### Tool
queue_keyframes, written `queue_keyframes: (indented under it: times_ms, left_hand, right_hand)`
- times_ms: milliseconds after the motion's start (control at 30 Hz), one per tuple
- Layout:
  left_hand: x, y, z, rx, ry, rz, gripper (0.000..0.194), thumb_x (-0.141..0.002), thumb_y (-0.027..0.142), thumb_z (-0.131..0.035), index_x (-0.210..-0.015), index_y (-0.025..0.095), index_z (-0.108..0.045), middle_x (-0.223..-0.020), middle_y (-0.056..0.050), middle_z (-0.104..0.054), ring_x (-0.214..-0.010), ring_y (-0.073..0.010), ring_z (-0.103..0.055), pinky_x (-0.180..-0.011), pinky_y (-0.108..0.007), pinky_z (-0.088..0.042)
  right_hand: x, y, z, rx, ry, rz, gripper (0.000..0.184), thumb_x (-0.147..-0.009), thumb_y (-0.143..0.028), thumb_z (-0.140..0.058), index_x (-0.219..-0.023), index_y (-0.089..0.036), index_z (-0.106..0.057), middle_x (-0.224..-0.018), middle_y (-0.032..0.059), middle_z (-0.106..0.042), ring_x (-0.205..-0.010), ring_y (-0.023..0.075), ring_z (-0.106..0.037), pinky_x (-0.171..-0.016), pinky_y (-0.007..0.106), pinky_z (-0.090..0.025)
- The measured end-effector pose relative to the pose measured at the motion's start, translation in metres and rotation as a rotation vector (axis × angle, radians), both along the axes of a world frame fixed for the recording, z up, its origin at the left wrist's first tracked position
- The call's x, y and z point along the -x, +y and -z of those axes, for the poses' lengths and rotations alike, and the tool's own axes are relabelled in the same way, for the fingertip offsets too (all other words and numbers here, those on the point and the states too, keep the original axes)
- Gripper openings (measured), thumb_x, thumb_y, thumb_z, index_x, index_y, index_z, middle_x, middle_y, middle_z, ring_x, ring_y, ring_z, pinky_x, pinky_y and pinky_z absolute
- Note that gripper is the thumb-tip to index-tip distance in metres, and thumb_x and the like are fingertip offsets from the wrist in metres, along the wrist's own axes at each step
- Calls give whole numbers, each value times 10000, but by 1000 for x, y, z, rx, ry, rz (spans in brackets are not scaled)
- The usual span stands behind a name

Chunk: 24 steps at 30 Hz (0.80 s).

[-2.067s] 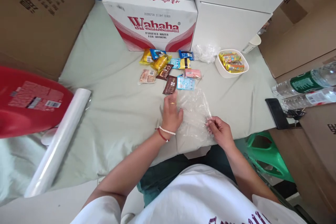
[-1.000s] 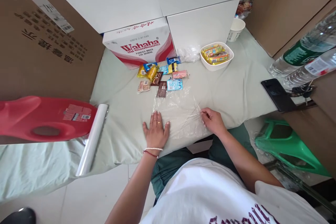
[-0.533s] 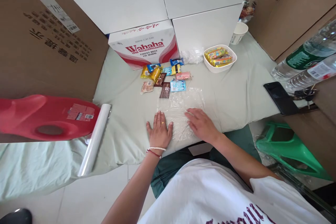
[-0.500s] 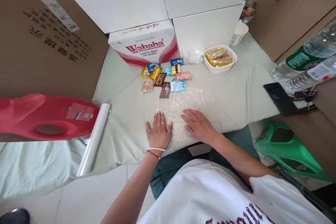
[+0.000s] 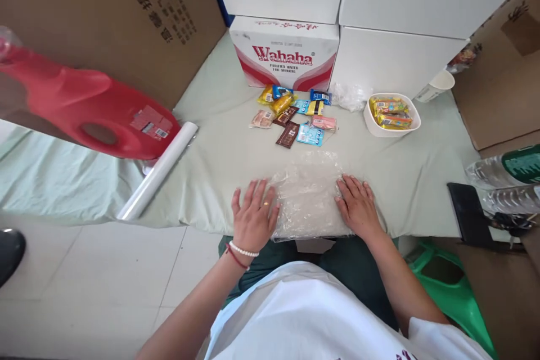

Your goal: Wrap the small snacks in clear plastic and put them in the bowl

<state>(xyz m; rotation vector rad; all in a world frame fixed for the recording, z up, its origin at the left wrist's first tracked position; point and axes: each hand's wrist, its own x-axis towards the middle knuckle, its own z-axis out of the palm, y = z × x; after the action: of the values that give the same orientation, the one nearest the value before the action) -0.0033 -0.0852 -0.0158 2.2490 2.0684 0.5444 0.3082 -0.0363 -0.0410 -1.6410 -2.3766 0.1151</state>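
A crinkled sheet of clear plastic film (image 5: 310,197) lies spread on the cloth-covered table, reaching its front edge. My left hand (image 5: 254,214) rests at the film's left side, fingers spread and flat. At the right side of the film lies my right hand (image 5: 358,205), palm down with the fingers stretched out. Neither hand grips anything. Just beyond the film sit several wrapped snacks, among them a brown packet (image 5: 288,135), a light blue packet (image 5: 310,134), a pink packet (image 5: 324,122) and a yellow one (image 5: 283,103).
A white bowl (image 5: 392,130) of yellow-wrapped snacks stands back right, near a paper cup (image 5: 436,85). To the left are a red jug (image 5: 101,112) and a white film roll (image 5: 160,171). A Wahaba-style carton (image 5: 287,59) backs the table. A phone (image 5: 466,211) and bottles (image 5: 523,166) lie right.
My right hand let go of the film's right edge, flattened onto the film, then slid right to its side. The film now lies flatter. My head view has shifted.
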Motion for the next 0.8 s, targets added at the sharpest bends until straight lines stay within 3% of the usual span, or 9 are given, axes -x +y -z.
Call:
queue_keyframes:
  times_ms: [67,167,433,633,800]
  left_hand:
    - [3,19,-1,68,25,68,463,-1038,384,-446,-1479,317,-569,-1587,-87,-525,-1535,-311,-394,-1283,-646,-79]
    - [15,32,4,156,47,51,498,-1045,401,-394,-1529,358,-502,-1610,-83,-490,-1528,-325,-400,-1244,-727,-20]
    - [24,23,13,180,85,4,592,-1001,483,-420,-1577,345,-438,-1645,-84,-434,-1538,-338,-379,-1259,-685,-8]
    - [20,28,17,193,54,-41,665,-975,496,-441,-1606,290,-397,-1627,-108,-459,-1531,-333,-392,-1284,-632,-8]
    - [28,24,19,197,41,-22,703,-985,515,-437,-1629,246,-346,-1667,-132,-386,-1556,-335,-347,-1280,-649,-21]
  right_hand:
    - [0,0,0,-3,14,-8,522,-1090,-391,-380,-1581,-238,-471,-1624,96,-473,-1511,303,-409,-1235,582,-291]
    - [-7,0,-2,7,28,-42,513,-1092,-390,-382,-1580,-260,-473,-1619,72,-482,-1514,292,-409,-1238,574,-301]
    - [-44,7,-11,113,20,-311,523,-1081,-367,-443,-1599,-296,-440,-1649,21,-432,-1553,271,-354,-1279,546,-290]
    - [-53,11,-9,107,59,-351,544,-1052,-316,-487,-1595,-312,-450,-1626,23,-464,-1530,289,-399,-1271,560,-315]
    - [-54,8,-3,84,84,-328,511,-1057,-302,-484,-1568,-325,-489,-1575,20,-532,-1492,273,-461,-1242,551,-364]
